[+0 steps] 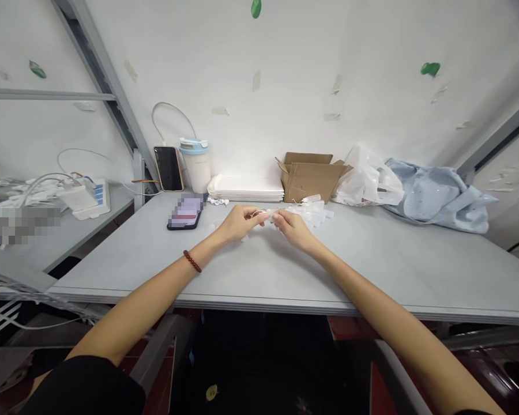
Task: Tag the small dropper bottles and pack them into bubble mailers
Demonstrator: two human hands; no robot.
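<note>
My left hand (pixel 241 222) and my right hand (pixel 293 226) meet above the middle of the grey table (pixel 259 276). Thumb and fingers of my left hand pinch a thin white cord (pixel 258 213). My right hand's fingertips are closed on a small whitish translucent piece (pixel 271 215) between the two hands; its exact shape is too small to make out. Behind my right hand lies a loose pile of translucent white pieces (pixel 318 214). Several small white parts (pixel 218 202) lie beyond my left hand.
Along the wall stand a propped phone (pixel 169 168), a cup with a blue lid (pixel 196 167), stacked white trays (pixel 251 189), an open cardboard box (pixel 312 180), a white plastic bag (pixel 367 178) and a light blue cloth bag (pixel 439 196). Another phone (pixel 185 211) lies flat at left.
</note>
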